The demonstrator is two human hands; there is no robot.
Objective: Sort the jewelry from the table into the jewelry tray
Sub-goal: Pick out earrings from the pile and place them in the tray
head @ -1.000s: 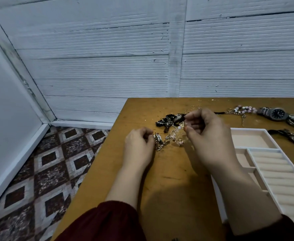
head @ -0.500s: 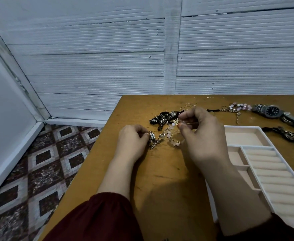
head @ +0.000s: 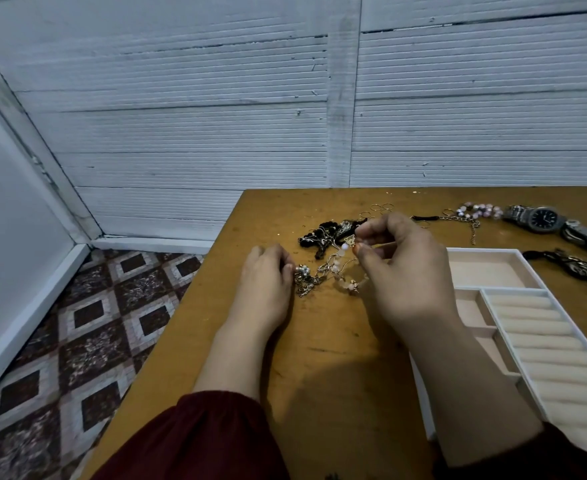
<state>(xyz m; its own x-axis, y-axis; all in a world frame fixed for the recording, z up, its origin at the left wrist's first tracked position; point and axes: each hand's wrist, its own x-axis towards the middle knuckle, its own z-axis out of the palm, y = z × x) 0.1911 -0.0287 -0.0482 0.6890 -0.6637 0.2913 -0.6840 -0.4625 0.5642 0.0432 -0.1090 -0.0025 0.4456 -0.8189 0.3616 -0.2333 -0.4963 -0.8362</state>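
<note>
Right hand (head: 403,268) pinching bead chain (head: 341,251), left hand (head: 268,282) grip seemingly holding it — watch (head: 546,218) unreadable

Pinching the chain tangle (head: 326,271) at both ends over the table (head: 320,368): left hand (head: 266,282) gripping its left end, right hand (head: 403,271) gripping its right end, slightly farther back and holding one strand raised. Working in front of the beaded cluster (head: 320,237), lying just behind the grip and touching the tangle (exactly where, hard to tell). Facing the loose rings (head: 377,207) farther behind. Sitting with the jewelry tray (head: 493,252) just right of the grip, right forearm crossing over its left edge. Looking past the tray at the beaded bracelet (head: 479,211) lying behind it, the watch (head: 541,219) lying right of that bracelet, and the braided band (head: 576,268) lying beside the tray's rear compartment, well right of the grip.
</note>
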